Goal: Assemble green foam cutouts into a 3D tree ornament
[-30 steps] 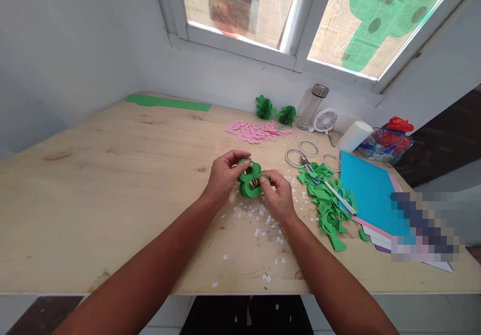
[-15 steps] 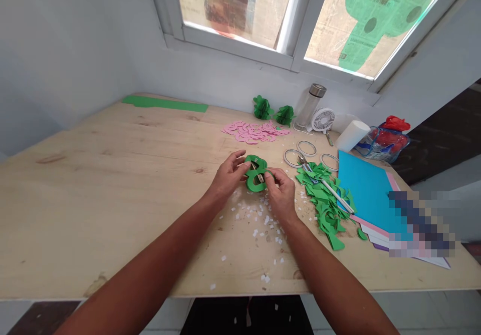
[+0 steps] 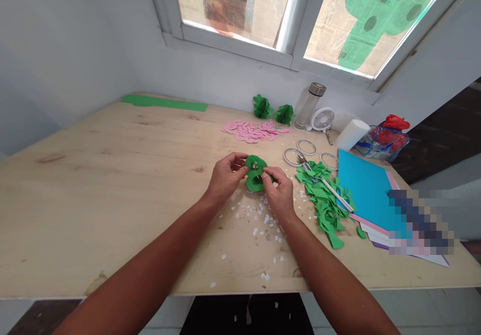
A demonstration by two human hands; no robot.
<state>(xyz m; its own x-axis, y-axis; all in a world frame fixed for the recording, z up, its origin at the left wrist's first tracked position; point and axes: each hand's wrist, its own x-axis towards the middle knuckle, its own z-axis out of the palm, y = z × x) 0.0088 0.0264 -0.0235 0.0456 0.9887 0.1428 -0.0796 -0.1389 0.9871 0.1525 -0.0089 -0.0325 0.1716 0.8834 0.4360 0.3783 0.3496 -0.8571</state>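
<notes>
Pinching the green foam cutout stack (image 3: 255,175) between our left hand (image 3: 224,177) and right hand (image 3: 280,192), both clamped on its edges, we judge it light, soft and bendable. Forearms converge above the wooden table (image 3: 93,200), midway toward its far edge, white scraps (image 3: 263,222) beneath.

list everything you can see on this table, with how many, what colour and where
table: one, pale wood, under the window
green cutout: one, green, held in both hands
white bits: many, white, under the hands
green scraps: one heap, green, right of the hands
pink shapes: one heap, pink, behind the hands
paper trees: two, green, by the wall
bottle: one, clear, by the wall
fan: one, white, beside the bottle
tape rolls: three, white, near the fan
paper sheets: one stack, blue on top, far right
green strip: one, green, far left
left hand: grip on the cutout
right hand: grip on the cutout
</notes>
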